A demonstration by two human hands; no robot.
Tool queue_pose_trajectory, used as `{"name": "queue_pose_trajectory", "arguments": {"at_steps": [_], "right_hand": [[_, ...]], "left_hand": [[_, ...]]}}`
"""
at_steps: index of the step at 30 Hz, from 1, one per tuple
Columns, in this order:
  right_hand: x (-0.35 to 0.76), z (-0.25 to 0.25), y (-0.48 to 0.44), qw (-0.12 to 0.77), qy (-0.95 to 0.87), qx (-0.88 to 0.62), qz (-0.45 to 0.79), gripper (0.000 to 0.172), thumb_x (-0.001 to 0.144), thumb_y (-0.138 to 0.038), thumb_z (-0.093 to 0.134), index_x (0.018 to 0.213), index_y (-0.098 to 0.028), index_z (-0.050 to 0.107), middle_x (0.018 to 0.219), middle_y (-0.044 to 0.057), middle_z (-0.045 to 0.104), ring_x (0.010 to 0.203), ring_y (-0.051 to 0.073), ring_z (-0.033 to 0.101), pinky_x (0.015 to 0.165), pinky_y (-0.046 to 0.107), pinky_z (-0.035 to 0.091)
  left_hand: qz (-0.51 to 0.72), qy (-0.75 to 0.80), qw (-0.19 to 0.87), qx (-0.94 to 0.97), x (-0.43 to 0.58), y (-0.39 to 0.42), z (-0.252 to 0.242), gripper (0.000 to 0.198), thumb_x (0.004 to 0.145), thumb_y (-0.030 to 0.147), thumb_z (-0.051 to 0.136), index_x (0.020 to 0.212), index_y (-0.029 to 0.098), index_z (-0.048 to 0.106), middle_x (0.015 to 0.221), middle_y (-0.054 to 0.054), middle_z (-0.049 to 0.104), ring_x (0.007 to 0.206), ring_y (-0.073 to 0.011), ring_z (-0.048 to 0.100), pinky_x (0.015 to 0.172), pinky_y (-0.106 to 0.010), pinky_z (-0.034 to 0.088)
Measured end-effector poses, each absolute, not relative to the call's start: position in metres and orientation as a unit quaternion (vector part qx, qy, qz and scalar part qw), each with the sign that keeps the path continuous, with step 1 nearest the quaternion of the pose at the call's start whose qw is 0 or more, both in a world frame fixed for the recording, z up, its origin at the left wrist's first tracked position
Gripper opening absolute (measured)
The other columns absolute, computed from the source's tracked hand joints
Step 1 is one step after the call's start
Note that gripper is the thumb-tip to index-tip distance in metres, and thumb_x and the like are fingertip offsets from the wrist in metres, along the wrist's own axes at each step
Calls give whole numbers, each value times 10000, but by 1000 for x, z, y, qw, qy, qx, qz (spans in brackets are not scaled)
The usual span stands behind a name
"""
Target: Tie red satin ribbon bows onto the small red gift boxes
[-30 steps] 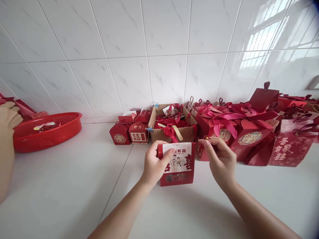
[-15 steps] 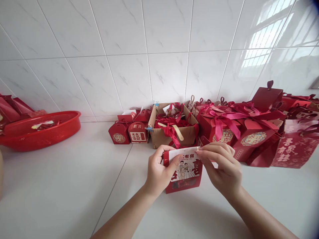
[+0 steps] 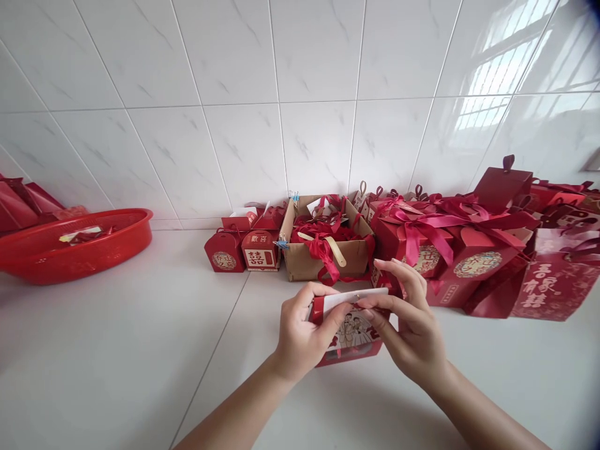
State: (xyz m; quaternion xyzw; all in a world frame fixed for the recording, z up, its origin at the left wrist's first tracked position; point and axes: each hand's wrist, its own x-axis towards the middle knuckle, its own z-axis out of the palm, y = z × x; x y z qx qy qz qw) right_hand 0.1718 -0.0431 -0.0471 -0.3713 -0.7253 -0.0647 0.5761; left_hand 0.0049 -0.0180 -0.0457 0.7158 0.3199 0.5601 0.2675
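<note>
A red paper gift box [image 3: 354,353] with a white printed front, showing a couple in wedding dress, stands on the white surface in front of me. My left hand [image 3: 307,328] is closed on its upper left side, thumb on the front and fingers behind the top edge. My right hand [image 3: 410,319] pinches with thumb and index finger at the middle of the white top flap, close to a small hole; its other fingers are raised. Whether something small sits in that pinch is hidden. Through a window low on the box, red contents show dimly.
Behind the box is a cardboard box [image 3: 302,259] of red ribbons and tags. Two small red boxes [image 3: 225,253] stand left of it. Many red gift boxes [image 3: 473,256] with bows crowd the right. A red plastic basket [image 3: 94,259] lies far left, by the tiled wall [image 3: 244,150].
My right hand has moved left from the flap's right corner to its middle, its upper fingers lifting. The flap and box top now tilt more toward me.
</note>
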Motion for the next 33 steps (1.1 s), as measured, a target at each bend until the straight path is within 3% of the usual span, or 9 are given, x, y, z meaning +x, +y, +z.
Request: {"name": "queue_pose_trajectory", "arguments": {"at_steps": [8,17,20,22,25,28,33], "right_hand": [[172,-49,-47,583,-724,-368,23,126,854,-145,583,887,-246,650,1341,74,425,1253,318,343,980,577,303],[167,-52,-49,628,-685,-368,4,150,821,-120,604,908,-240,625,1353,89,396,1252,308,389,995,555,331],[163,-57,-46,694,-608,-384,39,373,750,-167,700,1071,-253,528,1379,113,352,1300,312,349,1015,540,346],[161,-60,-42,718,-563,-395,108,564,703,-222,755,1175,-264,449,1339,128,397,1281,301,386,958,492,434],[159,-61,-41,697,-541,-399,250,622,703,-304,762,1207,-266,400,1104,100,575,1024,247,594,719,363,559],[157,-60,-44,678,-537,-379,330,602,732,-323,739,1203,-278,366,868,19,627,728,175,643,614,309,562],[160,-57,-44,687,-544,-336,346,676,684,-318,779,1205,-325,350,1231,83,493,576,99,582,497,278,511]], "left_hand": [[565,288,227,739,4,-16,-45,118,765,189,678,801,173,567,590,55,602,496,-48,537,490,-131,426],[555,253,239,756,2,-19,-46,111,768,161,675,842,163,593,697,-1,699,589,-92,645,550,-154,503],[567,248,225,752,3,-20,-46,107,757,147,684,827,159,605,738,-25,720,639,-115,673,589,-174,525],[577,248,222,746,3,-20,-45,104,751,138,686,807,161,602,742,-31,724,644,-122,677,592,-181,529],[580,244,236,741,3,-20,-44,112,737,139,696,773,163,593,725,-32,722,634,-130,676,569,-185,524],[572,234,265,740,1,-20,-42,122,721,137,707,757,164,594,691,-29,713,604,-134,667,543,-191,510],[558,163,355,732,-5,-21,-39,138,716,198,725,776,164,605,732,-62,713,633,-175,668,582,-260,517]]}}
